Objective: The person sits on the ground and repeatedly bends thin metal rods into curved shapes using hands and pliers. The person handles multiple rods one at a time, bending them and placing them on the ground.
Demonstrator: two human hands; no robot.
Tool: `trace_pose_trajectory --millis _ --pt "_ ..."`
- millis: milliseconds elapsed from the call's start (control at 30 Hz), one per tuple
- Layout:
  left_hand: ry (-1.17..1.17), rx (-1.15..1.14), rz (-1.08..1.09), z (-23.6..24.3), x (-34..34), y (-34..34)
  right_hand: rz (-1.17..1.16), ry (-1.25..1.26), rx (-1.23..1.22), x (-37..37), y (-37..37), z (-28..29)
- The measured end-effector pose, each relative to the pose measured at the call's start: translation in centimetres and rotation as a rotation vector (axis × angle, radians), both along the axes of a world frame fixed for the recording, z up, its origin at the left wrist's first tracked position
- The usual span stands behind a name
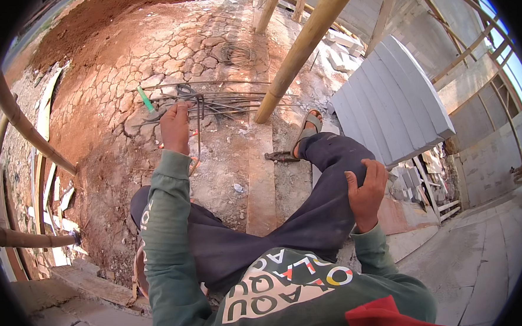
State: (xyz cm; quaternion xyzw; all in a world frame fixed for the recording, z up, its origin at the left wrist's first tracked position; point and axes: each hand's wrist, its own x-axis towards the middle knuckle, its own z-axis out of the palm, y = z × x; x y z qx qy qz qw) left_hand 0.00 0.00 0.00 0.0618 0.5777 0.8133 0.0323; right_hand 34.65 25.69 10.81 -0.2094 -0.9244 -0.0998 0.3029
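My left hand (175,127) is closed in front of me, its fingers pinched on a thin bent steel rod (200,131). The rod is squared off at the top and hangs down beside my wrist. Just beyond my fingers, several straight steel rods (234,100) lie in a loose bundle on the ground. A dark tool (183,90) lies by the rods, its kind unclear. Left of my hand rests a tool with a green handle (145,100), its dark head partly hidden behind my hand. My right hand (366,193) lies on my right knee with thumb and fingers apart, holding nothing.
A bamboo pole (302,54) slants up beyond my sandalled right foot (309,131). Large grey blocks (387,100) are stacked at the right. More bamboo (32,131) stands at the left. A wire coil (239,55) lies on cracked soil, with a reddish dirt mound (83,27) farther off.
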Motion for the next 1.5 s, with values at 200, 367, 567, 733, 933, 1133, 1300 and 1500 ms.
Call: trace_pose_trajectory --millis 200,367,567,733,933,1133,1300,1500 --pt "-0.153 0.201 -0.029 1.9 0.9 -1.8 -0.19 -0.373 -0.201 0.9 1.2 -8.3" --pt "-0.092 0.105 0.034 1.6 0.2 -1.4 0.109 -0.487 -0.338 -0.4 5.1 -9.8" --pt "-0.111 0.074 0.029 1.2 0.2 -1.3 0.495 -0.94 -0.72 3.4 2.9 -4.8" --pt "-0.067 0.058 0.017 1.6 0.5 -1.6 0.421 -0.971 -0.483 3.1 -0.1 -3.3" --pt "-0.029 -0.029 0.083 2.0 0.6 -1.8 0.473 -0.63 -0.346 -3.0 0.7 5.4" --pt "-0.058 -0.14 0.021 0.1 0.8 -0.8 0.625 -0.818 -0.332 -15.5 6.8 6.2" --pt "-0.243 -0.183 -0.038 -1.5 1.3 -0.2 0.632 -1.121 -0.057 -26.0 10.8 -6.2" --pt "-0.453 -0.025 -0.027 -1.5 2.0 -0.3 0.622 -1.167 -0.04 -37.1 10.8 -23.0"
